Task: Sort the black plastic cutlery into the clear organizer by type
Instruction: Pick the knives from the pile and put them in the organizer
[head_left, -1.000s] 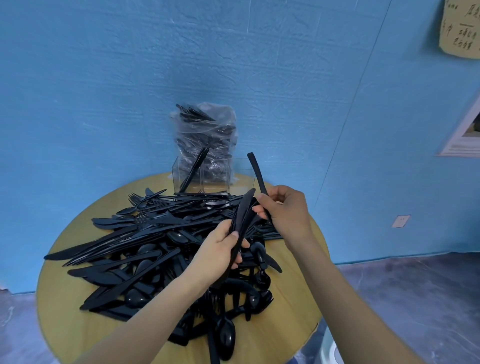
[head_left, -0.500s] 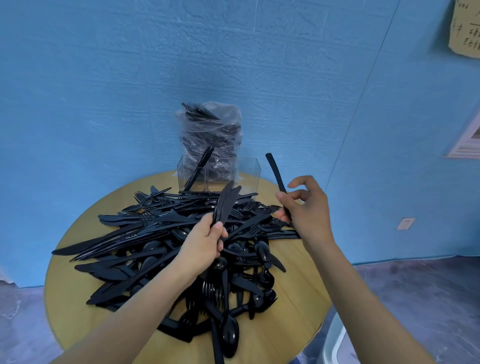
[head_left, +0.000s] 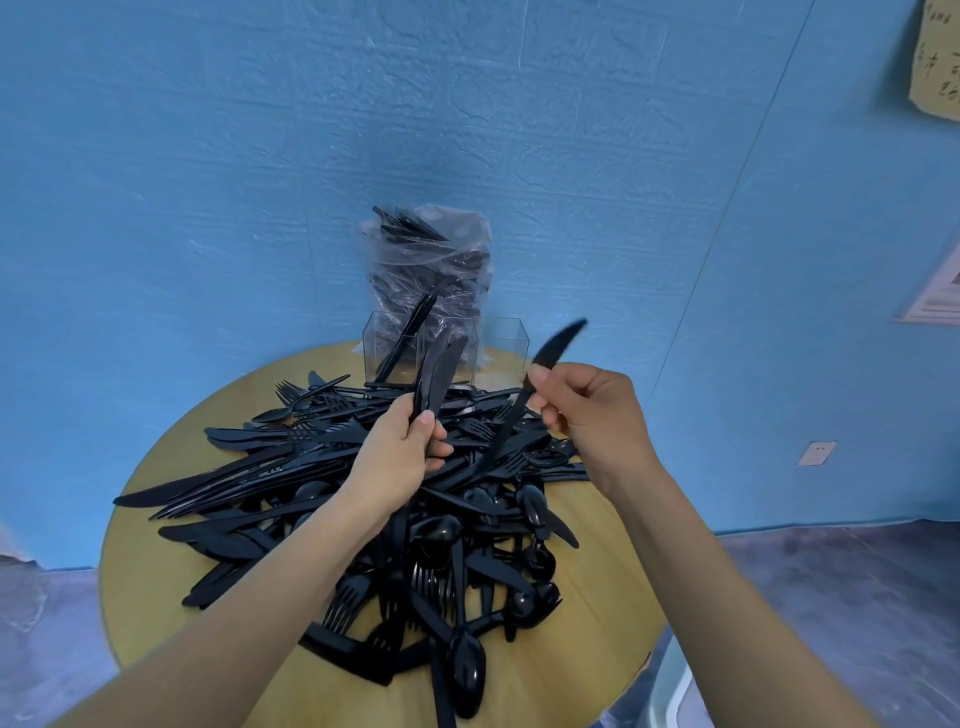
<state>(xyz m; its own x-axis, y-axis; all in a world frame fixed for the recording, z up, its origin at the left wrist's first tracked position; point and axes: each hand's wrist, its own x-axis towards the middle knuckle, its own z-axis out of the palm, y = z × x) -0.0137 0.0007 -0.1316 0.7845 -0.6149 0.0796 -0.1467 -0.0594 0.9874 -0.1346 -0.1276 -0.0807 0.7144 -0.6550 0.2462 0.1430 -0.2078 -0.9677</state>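
A couple of knives (head_left: 435, 375) are gripped blade-up in the left hand (head_left: 402, 457); another knife (head_left: 540, 374) is pinched by the right hand (head_left: 587, 410). The clear organizer (head_left: 447, 348) sits at the table's far edge. Loose pinch, so it could easily get dropped into the pile (head_left: 363, 493).

One head-worn view, looking forward and down.

We see from above and behind our own forearms, which enter from the bottom edge and reach away from us. The camera faces a blue wall (head_left: 208, 182) across a round table (head_left: 145, 597); the table fills the lower middle and its near edge runs out of frame. Our hands sit close to the lens, near the centre. The wide angle bends straight lines at the sides, and a strip of floor (head_left: 831, 597) shows at lower right. With only this view, nothing is shared with another.
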